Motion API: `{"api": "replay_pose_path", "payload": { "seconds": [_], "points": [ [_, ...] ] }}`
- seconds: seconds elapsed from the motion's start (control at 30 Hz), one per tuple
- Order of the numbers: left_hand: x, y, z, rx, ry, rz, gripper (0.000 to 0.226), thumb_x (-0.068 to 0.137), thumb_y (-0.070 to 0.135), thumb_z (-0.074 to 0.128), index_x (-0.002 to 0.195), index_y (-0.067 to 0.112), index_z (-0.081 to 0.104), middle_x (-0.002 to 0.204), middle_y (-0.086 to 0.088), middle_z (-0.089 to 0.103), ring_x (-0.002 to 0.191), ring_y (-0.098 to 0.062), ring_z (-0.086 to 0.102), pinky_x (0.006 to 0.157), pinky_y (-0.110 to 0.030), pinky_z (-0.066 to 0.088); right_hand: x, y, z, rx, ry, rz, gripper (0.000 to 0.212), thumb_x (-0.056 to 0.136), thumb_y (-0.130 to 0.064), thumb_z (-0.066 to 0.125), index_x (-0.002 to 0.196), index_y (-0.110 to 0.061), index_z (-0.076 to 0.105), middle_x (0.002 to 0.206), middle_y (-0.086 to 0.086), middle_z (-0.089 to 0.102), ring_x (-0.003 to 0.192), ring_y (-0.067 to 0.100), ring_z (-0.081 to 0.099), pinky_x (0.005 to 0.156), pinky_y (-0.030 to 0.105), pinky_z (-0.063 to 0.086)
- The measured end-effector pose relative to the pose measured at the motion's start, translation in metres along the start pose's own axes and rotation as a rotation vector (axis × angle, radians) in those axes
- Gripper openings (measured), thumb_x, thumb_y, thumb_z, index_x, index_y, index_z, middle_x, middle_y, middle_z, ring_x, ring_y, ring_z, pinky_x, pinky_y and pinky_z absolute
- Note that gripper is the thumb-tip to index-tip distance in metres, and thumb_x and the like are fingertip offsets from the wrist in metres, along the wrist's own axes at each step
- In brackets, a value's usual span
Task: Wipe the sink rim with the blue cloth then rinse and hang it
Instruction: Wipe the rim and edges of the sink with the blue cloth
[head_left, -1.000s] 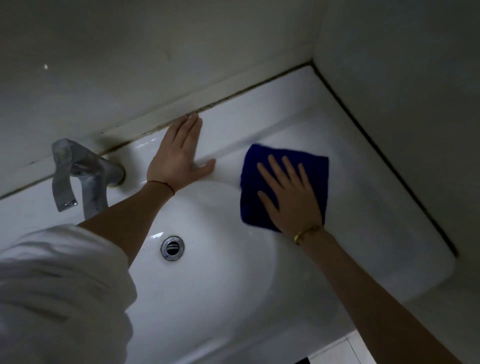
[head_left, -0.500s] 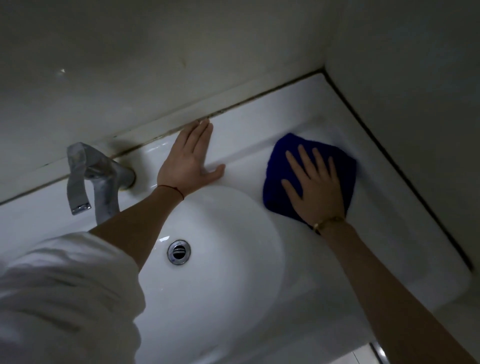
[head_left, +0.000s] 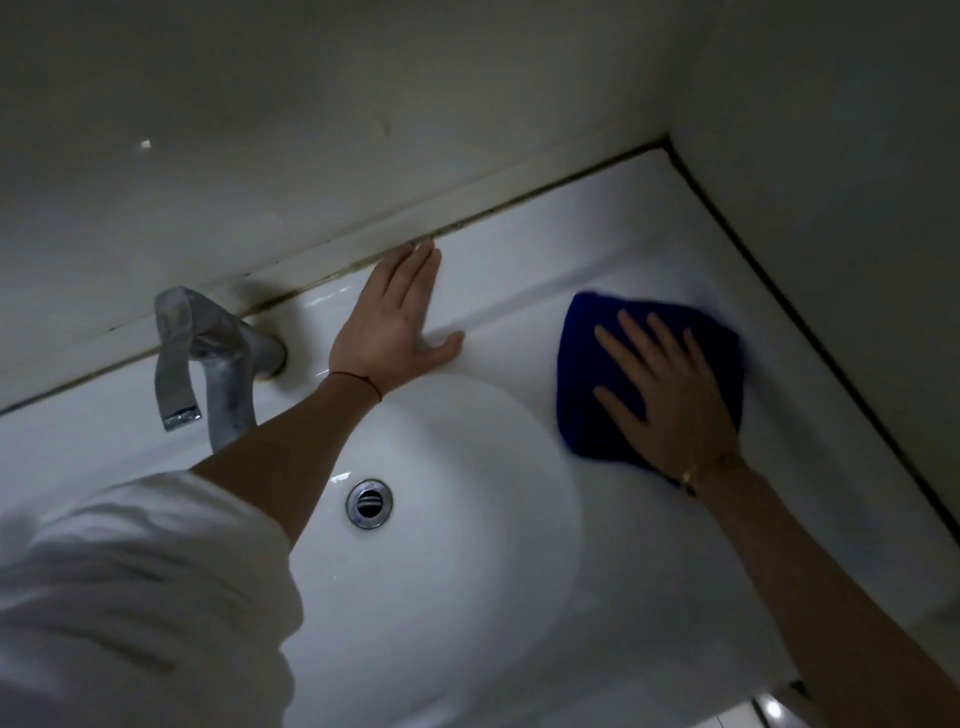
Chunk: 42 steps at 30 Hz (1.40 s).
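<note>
Both hands flat: my right hand (head_left: 670, 400), fingers spread, presses the blue cloth (head_left: 582, 364) onto the sink rim (head_left: 519, 322) right of the basin; my left hand (head_left: 395, 327), fingers together, rests on the back rim beside the faucet (head_left: 218, 364).

No legible text, label, brand mark, number or sign appears on any surface in the head view. The tap (head_left: 208, 358), the white sink (head_left: 519, 249) and the blue cloth (head_left: 587, 364) carry no readable marking; the view is dim and partly blurred.
</note>
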<state>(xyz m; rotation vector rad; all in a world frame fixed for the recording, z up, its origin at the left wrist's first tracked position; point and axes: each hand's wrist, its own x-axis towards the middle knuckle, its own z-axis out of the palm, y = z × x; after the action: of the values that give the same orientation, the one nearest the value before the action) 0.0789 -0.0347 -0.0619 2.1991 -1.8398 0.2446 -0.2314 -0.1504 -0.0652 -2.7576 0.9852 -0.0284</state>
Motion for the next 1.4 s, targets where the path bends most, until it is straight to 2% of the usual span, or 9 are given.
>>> {"api": "replay_pose_path", "payload": {
  "seconds": [0.1,0.17,0.33,0.43,0.67,0.93,1.17,1.27,1.4],
  "points": [
    [0.0,0.0,0.0,0.008,-0.016,-0.005,0.084,0.087,0.05,0.061,0.146,-0.004,0.036,0.152,-0.02,0.039,0.141,-0.036,0.033,0.118,-0.043,0.029,0.037,-0.013,0.0,-0.01,0.029,0.133,0.063,0.096,-0.052,0.033,0.152,-0.023,0.025,0.159,0.008,0.023,0.145,0.033,0.019,0.119,0.051,0.01],
    [0.0,-0.001,0.0,0.013,-0.029,-0.003,0.085,0.088,0.051,0.06,0.147,-0.004,0.034,0.153,-0.02,0.037,0.142,-0.035,0.03,0.119,-0.043,0.028,0.038,-0.028,0.005,-0.04,0.027,0.134,0.063,0.097,-0.052,0.032,0.152,-0.024,0.023,0.159,0.007,0.021,0.146,0.031,0.018,0.119,0.051,0.009],
    [0.0,0.0,0.001,0.015,-0.017,0.0,0.085,0.088,0.051,0.061,0.147,-0.004,0.035,0.152,-0.02,0.038,0.142,-0.035,0.031,0.119,-0.044,0.028,-0.008,-0.037,0.015,0.016,-0.01,-0.134,0.058,0.099,-0.052,0.031,0.152,-0.031,0.023,0.159,-0.005,0.021,0.148,0.021,0.016,0.12,0.047,0.011],
    [0.0,-0.001,0.002,0.011,-0.001,0.007,0.084,0.087,0.049,0.062,0.146,-0.005,0.037,0.15,-0.021,0.04,0.141,-0.037,0.033,0.118,-0.044,0.029,-0.018,-0.014,0.012,0.047,-0.023,-0.203,0.057,0.098,-0.053,0.032,0.151,-0.033,0.024,0.159,-0.008,0.021,0.148,0.017,0.015,0.121,0.045,0.01],
    [-0.001,-0.004,0.005,0.01,0.018,0.016,0.084,0.087,0.051,0.061,0.146,-0.004,0.036,0.15,-0.02,0.041,0.14,-0.037,0.033,0.117,-0.044,0.03,0.036,-0.016,0.005,-0.013,0.062,0.178,0.059,0.099,-0.049,0.032,0.152,-0.025,0.022,0.16,0.005,0.019,0.146,0.03,0.017,0.119,0.05,0.009],
    [-0.001,-0.004,0.007,0.007,0.027,0.021,0.084,0.087,0.052,0.061,0.146,-0.003,0.036,0.151,-0.02,0.039,0.141,-0.035,0.033,0.117,-0.044,0.031,-0.074,-0.017,0.012,0.043,-0.066,-0.131,0.059,0.099,-0.054,0.027,0.153,-0.034,0.015,0.161,-0.008,0.012,0.149,0.017,0.008,0.121,0.045,0.006],
    [-0.001,-0.004,0.006,0.007,0.032,0.019,0.084,0.087,0.051,0.061,0.146,-0.003,0.036,0.15,-0.02,0.041,0.14,-0.034,0.033,0.118,-0.042,0.03,-0.013,0.004,-0.001,-0.008,0.004,0.089,0.063,0.097,-0.055,0.026,0.153,-0.027,0.02,0.16,0.001,0.017,0.147,0.028,0.015,0.121,0.044,0.005],
    [-0.001,-0.003,0.006,0.004,0.035,0.026,0.083,0.087,0.05,0.062,0.145,-0.004,0.037,0.149,-0.021,0.042,0.139,-0.036,0.034,0.117,-0.043,0.031,-0.013,-0.002,-0.001,-0.056,-0.024,0.062,0.062,0.098,-0.054,0.025,0.153,-0.027,0.018,0.161,0.001,0.015,0.147,0.028,0.014,0.121,0.047,0.005],
    [-0.001,-0.004,0.006,0.013,0.025,0.019,0.083,0.088,0.051,0.061,0.146,-0.004,0.036,0.15,-0.02,0.04,0.14,-0.036,0.034,0.118,-0.043,0.03,-0.079,0.007,0.003,-0.041,-0.068,-0.035,0.061,0.098,-0.055,0.021,0.153,-0.031,0.014,0.162,-0.004,0.009,0.149,0.024,0.009,0.12,0.049,0.006]
  ]
}}
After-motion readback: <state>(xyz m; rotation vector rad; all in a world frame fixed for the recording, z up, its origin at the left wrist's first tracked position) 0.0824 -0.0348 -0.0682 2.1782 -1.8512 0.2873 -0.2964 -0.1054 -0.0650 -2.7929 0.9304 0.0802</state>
